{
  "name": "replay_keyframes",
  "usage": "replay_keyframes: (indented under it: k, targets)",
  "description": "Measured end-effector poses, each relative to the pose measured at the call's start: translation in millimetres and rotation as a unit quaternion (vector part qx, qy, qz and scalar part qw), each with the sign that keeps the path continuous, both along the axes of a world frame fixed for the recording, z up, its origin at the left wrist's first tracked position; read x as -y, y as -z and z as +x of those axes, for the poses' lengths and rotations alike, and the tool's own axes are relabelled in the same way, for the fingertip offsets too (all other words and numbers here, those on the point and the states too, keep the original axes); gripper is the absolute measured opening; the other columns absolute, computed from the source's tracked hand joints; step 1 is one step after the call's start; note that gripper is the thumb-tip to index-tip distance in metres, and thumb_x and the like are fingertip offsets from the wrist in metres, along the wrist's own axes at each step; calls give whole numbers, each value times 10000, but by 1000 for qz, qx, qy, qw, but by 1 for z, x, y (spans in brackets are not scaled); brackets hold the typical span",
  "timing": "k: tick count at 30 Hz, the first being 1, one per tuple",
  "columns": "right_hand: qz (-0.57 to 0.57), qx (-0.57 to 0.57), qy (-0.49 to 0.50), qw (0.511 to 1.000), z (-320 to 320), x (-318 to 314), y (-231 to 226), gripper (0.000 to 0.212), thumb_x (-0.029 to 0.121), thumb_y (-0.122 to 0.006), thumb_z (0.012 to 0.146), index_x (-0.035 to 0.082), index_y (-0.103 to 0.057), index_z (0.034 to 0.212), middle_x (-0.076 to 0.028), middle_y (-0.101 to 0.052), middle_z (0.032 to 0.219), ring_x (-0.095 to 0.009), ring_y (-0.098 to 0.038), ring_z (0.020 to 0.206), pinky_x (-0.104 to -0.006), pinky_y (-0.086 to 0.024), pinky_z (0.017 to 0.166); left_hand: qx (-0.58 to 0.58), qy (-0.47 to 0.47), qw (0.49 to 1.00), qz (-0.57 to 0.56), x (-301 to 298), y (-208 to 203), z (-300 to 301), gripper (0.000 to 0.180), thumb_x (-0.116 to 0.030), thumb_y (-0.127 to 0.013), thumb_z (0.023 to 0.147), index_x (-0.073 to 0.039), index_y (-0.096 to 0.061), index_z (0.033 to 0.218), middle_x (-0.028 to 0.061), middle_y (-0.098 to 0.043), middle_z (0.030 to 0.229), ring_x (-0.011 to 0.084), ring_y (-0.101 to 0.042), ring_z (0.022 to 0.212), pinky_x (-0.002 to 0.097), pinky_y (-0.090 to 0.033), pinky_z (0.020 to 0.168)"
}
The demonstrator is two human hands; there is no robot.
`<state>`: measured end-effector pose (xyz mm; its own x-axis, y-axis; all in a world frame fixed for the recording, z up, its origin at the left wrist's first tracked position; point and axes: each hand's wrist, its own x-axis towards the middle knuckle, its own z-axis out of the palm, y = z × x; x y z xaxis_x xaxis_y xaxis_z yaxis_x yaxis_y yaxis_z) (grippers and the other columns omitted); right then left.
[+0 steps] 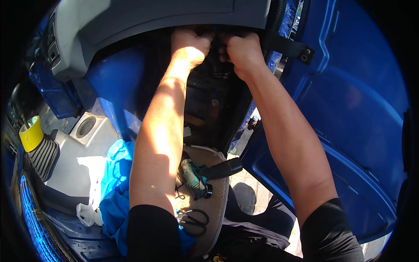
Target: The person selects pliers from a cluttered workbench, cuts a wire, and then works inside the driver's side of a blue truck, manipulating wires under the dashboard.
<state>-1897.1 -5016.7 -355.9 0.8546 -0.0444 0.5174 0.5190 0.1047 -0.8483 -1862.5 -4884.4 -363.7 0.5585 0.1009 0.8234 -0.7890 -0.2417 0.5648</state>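
Note:
Both my arms reach forward under the lower edge of the grey dashboard (183, 12). My left hand (190, 47) is closed, its thumb toward the middle, in front of the dark opening. Close beside it on the right, my right hand (245, 52) is closed too, with its fingers curled inward. Shadow hides whatever lies between the fingers, and dark parts show faintly behind. Below my hands, a teal and black power drill (192, 177) lies on a tan board (214, 196). Near it on the same board are the black loop handles of what look like scissors (198, 223).
An open blue door (349, 100) stands on the right, with a black strap (288, 48) at its hinge side. On the left are a grey console (72, 161), a gear lever boot (43, 159) topped by a yellow roll (31, 136), blue cloth (115, 196) and a white plastic bag (87, 214).

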Motion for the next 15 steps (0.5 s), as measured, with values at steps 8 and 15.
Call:
replay_keyframes:
  k: [8,15]
  targets:
    - [-82,7,26,996,8,2,2,108,76,-616,862,-31,-624,876,-84,-595,691,-159,-530,531,-301,-428,462,-49,4,999,-15,-1,-1,-4,245,-117,-698,757,-27,-704,984,121,-731,950,234,-694,864,335,-523,786]
    - [-83,60,35,994,10,3,-4,103,51,-576,848,-36,-614,888,-95,-609,747,-171,-560,577,-309,-455,475,-29,-34,999,14,-1,1,-1,254,-118,-684,754,-28,-704,991,132,-726,993,258,-689,947,337,-514,844]
